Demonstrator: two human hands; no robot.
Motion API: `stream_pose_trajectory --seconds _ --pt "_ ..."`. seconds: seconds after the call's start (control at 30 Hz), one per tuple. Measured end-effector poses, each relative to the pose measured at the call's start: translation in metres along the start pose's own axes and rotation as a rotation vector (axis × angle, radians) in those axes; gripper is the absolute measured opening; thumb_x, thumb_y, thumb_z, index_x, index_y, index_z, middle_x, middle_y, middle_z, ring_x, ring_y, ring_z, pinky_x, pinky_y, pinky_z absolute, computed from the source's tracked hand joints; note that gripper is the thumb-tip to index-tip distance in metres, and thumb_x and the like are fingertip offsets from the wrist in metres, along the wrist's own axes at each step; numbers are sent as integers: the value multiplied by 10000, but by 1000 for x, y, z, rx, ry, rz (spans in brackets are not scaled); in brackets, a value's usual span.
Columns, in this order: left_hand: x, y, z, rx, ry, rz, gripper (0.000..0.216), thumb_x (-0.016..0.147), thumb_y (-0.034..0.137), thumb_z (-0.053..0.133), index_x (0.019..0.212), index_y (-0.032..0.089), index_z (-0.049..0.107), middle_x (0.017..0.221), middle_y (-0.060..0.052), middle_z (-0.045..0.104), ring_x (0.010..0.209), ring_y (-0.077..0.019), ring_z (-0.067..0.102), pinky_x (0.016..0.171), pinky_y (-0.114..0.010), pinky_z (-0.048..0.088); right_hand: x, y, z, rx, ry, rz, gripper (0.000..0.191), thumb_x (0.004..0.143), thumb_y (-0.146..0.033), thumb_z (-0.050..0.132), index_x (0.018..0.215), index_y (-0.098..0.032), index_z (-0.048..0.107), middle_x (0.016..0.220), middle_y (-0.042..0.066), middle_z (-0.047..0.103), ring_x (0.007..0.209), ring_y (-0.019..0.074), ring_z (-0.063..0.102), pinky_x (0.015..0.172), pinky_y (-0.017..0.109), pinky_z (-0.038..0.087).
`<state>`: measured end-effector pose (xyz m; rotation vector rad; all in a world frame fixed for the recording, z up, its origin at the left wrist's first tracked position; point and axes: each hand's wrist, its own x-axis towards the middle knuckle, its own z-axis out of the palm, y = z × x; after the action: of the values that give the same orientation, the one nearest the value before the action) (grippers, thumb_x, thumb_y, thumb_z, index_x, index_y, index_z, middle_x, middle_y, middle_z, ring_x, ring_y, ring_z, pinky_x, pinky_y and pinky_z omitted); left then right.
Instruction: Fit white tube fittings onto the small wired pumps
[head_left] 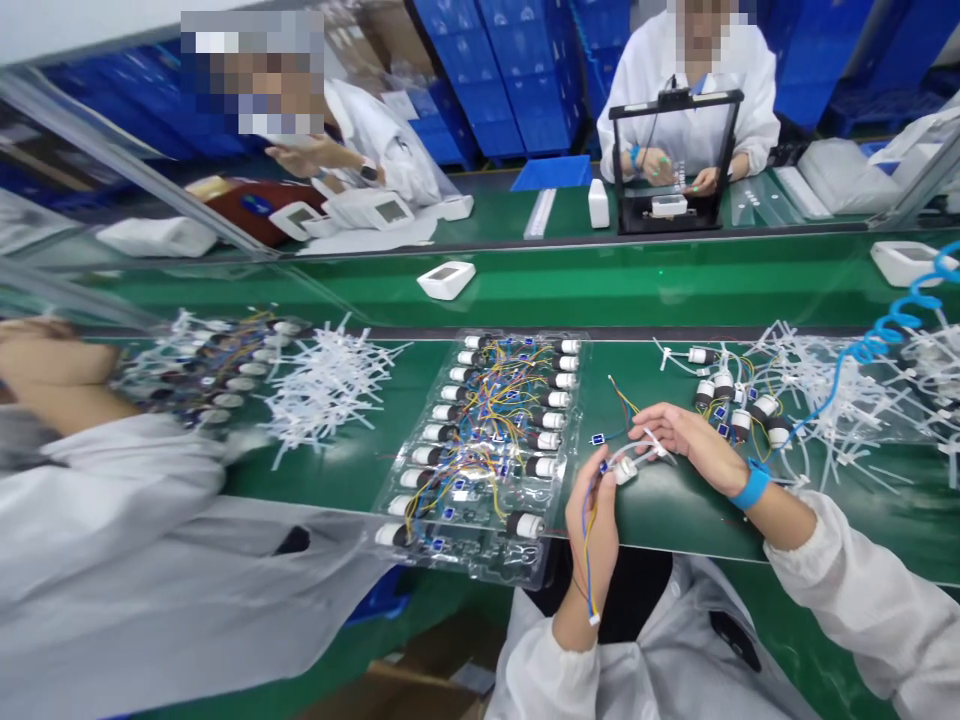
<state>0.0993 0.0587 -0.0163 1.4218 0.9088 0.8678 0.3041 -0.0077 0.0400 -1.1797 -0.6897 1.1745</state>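
My left hand (592,525) is closed around a small white-capped motor (625,470), and its yellow and blue wires (587,560) trail down over my wrist. My right hand (686,440), with a blue wristband (752,484), pinches a white plastic tube piece at the top of that same motor. Both hands hover just above the green bench (660,500), right of a clear plastic tray (484,450) filled with several wired motors. A loose wire with a blue plug (600,438) lies on the bench between the tray and my hands.
More loose motors (731,405) and a heap of white tube pieces (825,390) lie at the right under a blue coiled hose (877,340). A co-worker's sleeve (97,520) fills the left, near another tube pile (326,385). Two people work across the green conveyor (600,285).
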Motion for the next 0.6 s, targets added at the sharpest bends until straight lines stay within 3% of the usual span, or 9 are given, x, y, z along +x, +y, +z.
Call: stream_pose_trajectory --seconds 0.2,0.4,0.5,0.6 --pt "-1 3 4 -49 1 -37 415 1078 478 689 1392 212 743 1385 -142 795 1270 -278 782 1132 -426 614 -5 -2 3 -11 -53 -3 527 978 -602 831 1356 -248 731 1204 99 785 909 221 768 780 352 645" --pt "17 25 28 -121 38 -16 459 1138 465 592 1504 209 700 1514 -168 740 1372 -306 743 1140 -446 629 4 5 3 265 121 -17 716 1034 -872 494 1306 -267 765 1237 127 792 980 262 794 853 409 685" --pt "33 40 45 -95 48 107 455 1162 430 547 1542 218 680 1570 -155 706 1446 -313 695 1229 -494 579 7 5 4 318 167 8 765 1027 -907 429 1319 -281 756 1276 134 800 1078 289 804 942 449 685" --pt "45 38 60 45 -12 361 464 1171 345 508 1598 223 643 1636 -147 653 1561 -319 594 1318 -544 500 7 8 8 354 157 38 695 1021 -867 532 1352 -292 740 1243 123 813 1115 301 802 993 478 678"
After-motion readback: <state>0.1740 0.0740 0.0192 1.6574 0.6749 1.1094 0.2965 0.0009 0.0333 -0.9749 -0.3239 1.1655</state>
